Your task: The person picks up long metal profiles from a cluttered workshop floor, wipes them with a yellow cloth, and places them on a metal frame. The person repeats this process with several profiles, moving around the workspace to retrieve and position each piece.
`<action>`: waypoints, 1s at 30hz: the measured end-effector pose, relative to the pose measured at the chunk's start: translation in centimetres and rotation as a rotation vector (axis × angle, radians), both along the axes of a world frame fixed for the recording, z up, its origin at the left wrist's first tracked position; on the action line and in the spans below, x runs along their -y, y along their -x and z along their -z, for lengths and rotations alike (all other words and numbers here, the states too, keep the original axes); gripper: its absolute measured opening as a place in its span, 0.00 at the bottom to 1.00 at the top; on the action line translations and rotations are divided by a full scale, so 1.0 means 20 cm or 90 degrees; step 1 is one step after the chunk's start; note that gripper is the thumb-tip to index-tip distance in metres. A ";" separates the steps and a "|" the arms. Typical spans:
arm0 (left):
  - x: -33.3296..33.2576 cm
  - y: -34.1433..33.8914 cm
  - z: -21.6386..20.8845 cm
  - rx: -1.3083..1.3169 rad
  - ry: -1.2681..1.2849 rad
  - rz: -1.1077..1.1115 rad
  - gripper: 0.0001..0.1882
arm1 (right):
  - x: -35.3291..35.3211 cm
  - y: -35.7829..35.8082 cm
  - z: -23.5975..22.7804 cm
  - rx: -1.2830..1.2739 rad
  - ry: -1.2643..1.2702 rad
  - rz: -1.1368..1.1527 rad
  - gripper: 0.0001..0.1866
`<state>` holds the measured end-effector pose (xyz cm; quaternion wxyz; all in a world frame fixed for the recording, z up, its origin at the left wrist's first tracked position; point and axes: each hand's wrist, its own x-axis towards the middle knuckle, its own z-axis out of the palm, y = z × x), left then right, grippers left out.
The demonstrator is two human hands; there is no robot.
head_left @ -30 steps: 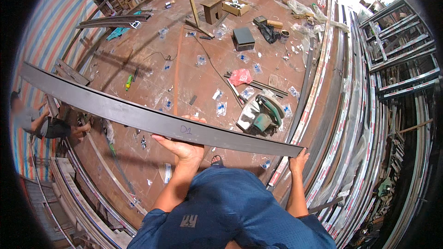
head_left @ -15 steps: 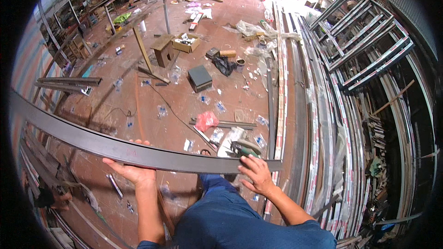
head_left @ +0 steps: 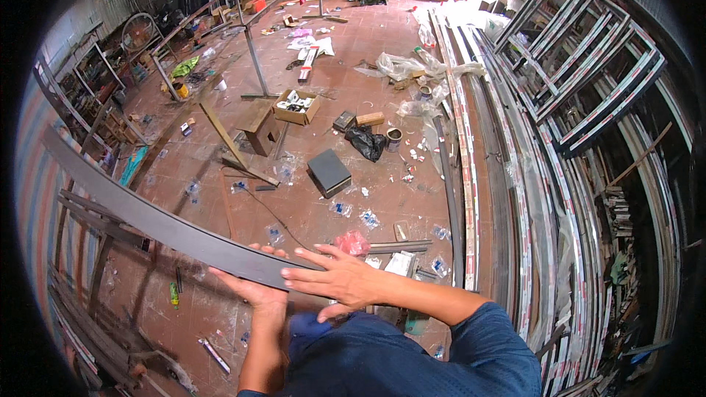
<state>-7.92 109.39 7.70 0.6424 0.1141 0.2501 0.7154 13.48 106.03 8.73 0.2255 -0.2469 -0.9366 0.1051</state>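
Grey and metal-looking, a long bar (head_left: 198,248) slants across the left of the head view, held above the littered tiled floor (head_left: 404,211), its far end by the striped sheet (head_left: 37,191). The left hand (head_left: 257,294) has its palm beneath and its grip curled round the edges, probably because most length overhangs that way. The right hand (head_left: 342,279) lies over the near end, fingers extended, grip unclosed, seemingly steadying rather than carrying.
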 end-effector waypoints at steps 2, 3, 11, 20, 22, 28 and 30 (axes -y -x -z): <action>-0.12 0.02 0.13 -0.002 0.013 0.056 0.47 | -0.20 0.09 -0.05 -0.010 -0.008 -0.004 0.48; -0.16 -0.02 0.13 0.017 0.039 0.081 0.47 | -0.30 0.13 -0.08 -0.014 -0.013 0.002 0.49; -0.72 -0.08 -0.12 0.072 0.136 -0.046 0.45 | -0.88 0.42 -0.16 0.000 -0.048 0.106 0.40; -1.39 0.39 0.12 0.140 -0.005 0.183 0.46 | -1.10 0.54 -0.05 0.072 0.004 0.203 0.42; -1.49 0.42 0.13 0.144 0.001 0.190 0.47 | -1.12 0.55 -0.04 0.052 -0.008 0.247 0.36; -1.81 0.48 0.09 0.114 0.013 0.164 0.49 | -1.13 0.42 0.08 -0.114 -0.021 0.470 0.11; -1.92 0.45 0.08 0.089 0.018 0.118 0.50 | -1.20 0.42 0.08 -0.281 -0.138 0.694 0.12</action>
